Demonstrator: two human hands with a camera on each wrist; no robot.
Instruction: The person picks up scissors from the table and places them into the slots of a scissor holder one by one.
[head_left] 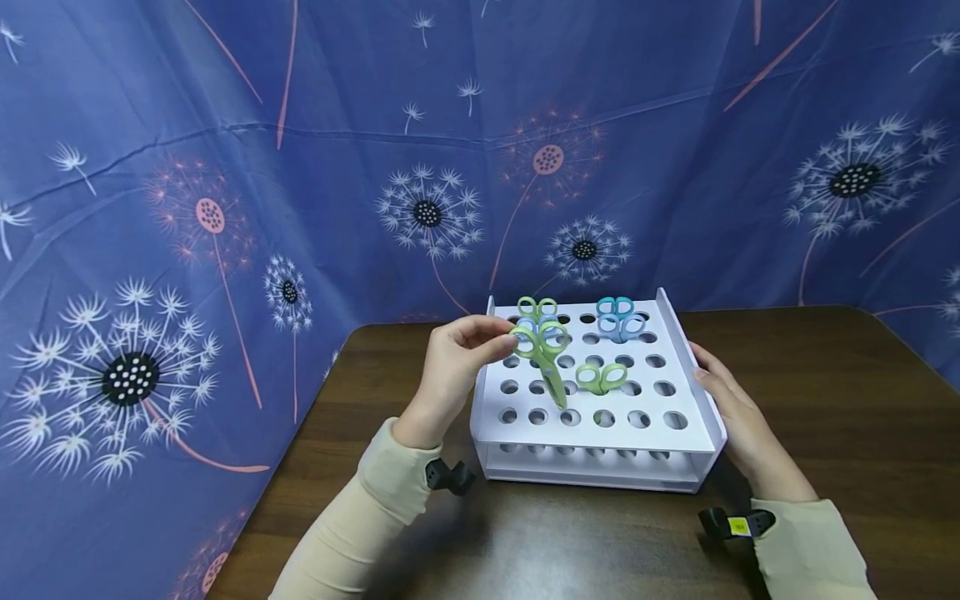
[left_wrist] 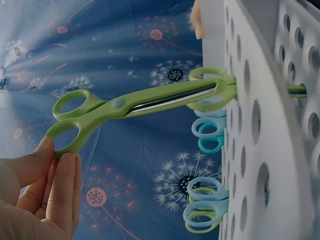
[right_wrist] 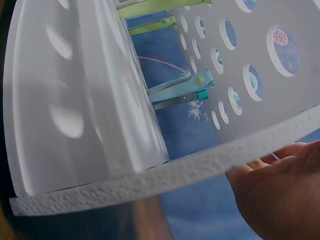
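My left hand [head_left: 450, 375] pinches one handle loop of a pair of green scissors [left_wrist: 165, 97] between thumb and fingers. Those scissors slant over the white perforated rack [head_left: 585, 437], blades closed and tips pointing down toward its holes. Another green pair [head_left: 600, 388] stands in a middle hole, handles up. Toward the back right are light blue scissors [head_left: 621, 336] and teal scissors [head_left: 615, 302]. At the back left, green scissors [head_left: 537, 313] and a light blue pair are partly covered by the held ones. My right hand [head_left: 738, 412] rests against the rack's right side panel, fingers extended along its outside.
The rack has two levels and raised side panels, and it sits on a dark brown wooden table [head_left: 840, 400]. Behind the table hangs a blue cloth [head_left: 480, 67] with dandelion prints. Black wrist cameras are strapped at both sleeves.
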